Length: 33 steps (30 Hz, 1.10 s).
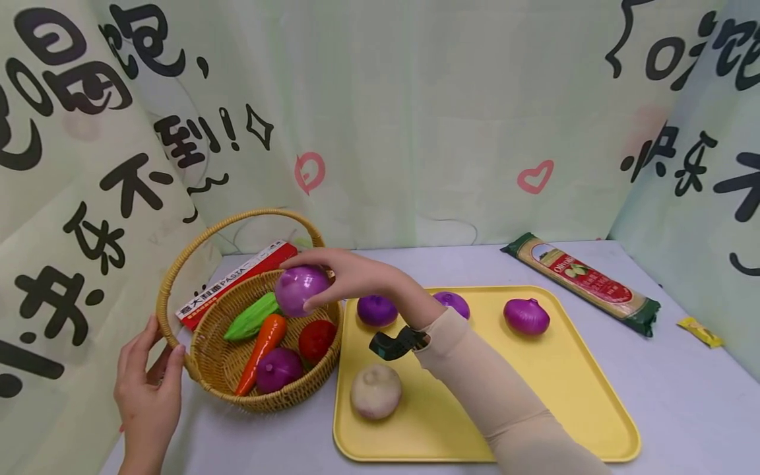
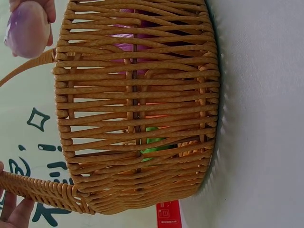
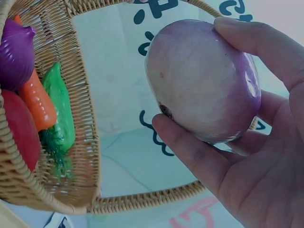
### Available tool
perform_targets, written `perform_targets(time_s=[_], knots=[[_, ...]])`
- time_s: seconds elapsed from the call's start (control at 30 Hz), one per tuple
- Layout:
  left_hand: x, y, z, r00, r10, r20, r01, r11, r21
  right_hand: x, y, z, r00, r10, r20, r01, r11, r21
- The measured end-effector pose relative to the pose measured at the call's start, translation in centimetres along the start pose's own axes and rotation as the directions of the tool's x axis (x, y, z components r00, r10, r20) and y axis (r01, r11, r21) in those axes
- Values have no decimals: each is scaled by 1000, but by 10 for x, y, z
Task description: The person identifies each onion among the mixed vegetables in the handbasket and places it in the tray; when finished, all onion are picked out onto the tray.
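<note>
My right hand point(image 1: 341, 274) grips a round, glossy purple-and-white turnip point(image 1: 301, 290) above the wicker basket point(image 1: 273, 401). In the right wrist view, fingers and thumb curl round this turnip point(image 3: 199, 80). My left hand point(image 1: 151, 389) holds the foot of the basket's arched handle point(image 1: 168, 297) at the left side; the left wrist view shows its fingertips on the handle. Inside the basket lie a green ridged vegetable point(image 1: 252, 318), a carrot point(image 1: 261, 353), a purple onion point(image 1: 279, 371) and a tomato point(image 1: 316, 340). The basket stands upright on the table.
Right of the basket, a yellow tray point(image 1: 570, 409) carries a white bulb point(image 1: 377, 391) and purple onions point(image 1: 526, 316), some partly behind my right arm. A red pasta box point(image 1: 237, 280) lies behind the basket. A green-ended pasta packet point(image 1: 582, 280) and small yellow sachet point(image 1: 700, 332) lie far right.
</note>
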<state>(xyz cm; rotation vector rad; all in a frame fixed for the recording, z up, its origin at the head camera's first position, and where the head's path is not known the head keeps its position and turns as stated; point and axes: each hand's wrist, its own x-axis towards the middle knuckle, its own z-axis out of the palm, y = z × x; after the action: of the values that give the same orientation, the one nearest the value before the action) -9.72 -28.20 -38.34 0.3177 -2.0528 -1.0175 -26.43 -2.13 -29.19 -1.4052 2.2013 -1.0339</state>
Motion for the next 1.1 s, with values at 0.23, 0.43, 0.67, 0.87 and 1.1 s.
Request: perform_targets(time_s=[0.23,0.43,0.67,0.87,1.1], knots=[[1,1,0,1000,-11,2,11,1000,4,-18,3,-6,999,-33,-36,34,999,26],[1,1,0,1000,0,2,0,1000,1,-32,6,-12,998,-3,-59,7,998,59],[1,0,0,1000,-6,4,6,1000,1,-46,10,-17,996,15,-93,-9,998,64],[0,-1,0,1000,-7,-2,7,1000,-3,-61,12,-23,994,25,-104,-11,990,140],[0,-1,0,1000,-5,-3,5,1000,-5,-80,16,-31,992,10,-128,19,974,224]])
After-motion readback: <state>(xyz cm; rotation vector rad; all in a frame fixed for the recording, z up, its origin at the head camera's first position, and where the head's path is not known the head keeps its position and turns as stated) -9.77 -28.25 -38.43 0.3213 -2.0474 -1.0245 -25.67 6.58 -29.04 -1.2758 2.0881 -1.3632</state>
